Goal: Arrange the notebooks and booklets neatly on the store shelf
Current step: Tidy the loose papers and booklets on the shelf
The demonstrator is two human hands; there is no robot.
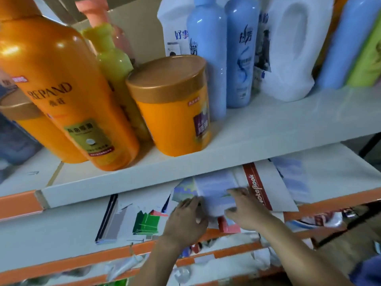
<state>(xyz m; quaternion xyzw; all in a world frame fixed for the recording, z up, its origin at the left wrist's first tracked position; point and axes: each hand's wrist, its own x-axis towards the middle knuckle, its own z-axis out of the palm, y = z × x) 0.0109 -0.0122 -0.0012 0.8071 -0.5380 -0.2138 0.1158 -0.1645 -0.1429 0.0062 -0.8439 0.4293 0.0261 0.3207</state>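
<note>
Head view, hands: left hand [185,215] and right hand [245,209] grip the pale blue booklet [216,190] by its sides.
Booklet: on the lower shelf [51,240], overlapping the red-banded notebook [268,182].
Risk: dragging may skew the loose pile behind.

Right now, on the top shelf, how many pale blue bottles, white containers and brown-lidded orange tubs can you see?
Pale blue bottles: 3
White containers: 2
Brown-lidded orange tubs: 2
Total: 7
</note>
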